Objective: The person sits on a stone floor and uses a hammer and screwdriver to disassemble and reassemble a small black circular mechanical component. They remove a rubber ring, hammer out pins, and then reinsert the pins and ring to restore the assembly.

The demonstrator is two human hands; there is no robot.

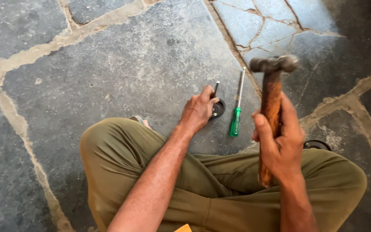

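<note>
Wood, reddish-brown and worn, forms the handle of the steel-headed hammer (272,116) that the right hand (280,139) holds upright, fingers and thumb wrapped tight around the middle of the shaft. The dark metal head stands well above the fist, and the butt of the handle sticks out below it, over the olive-green trousers (220,189) of the crossed legs. The left hand (199,109) is down on the grey stone-slab floor (121,64), its fingertips pinched on a thin dark metal rod (215,89) that stands tilted in a small round black part (218,108); the hand covers the near side of that part (so its full shape is hard to make out). Just beside it, between the two hands, a green-handled screwdriver (237,107) lies flat on the stone, untouched, its blade pointing away. A dark round object (317,144) behind the right hand is mostly hidden.
</note>
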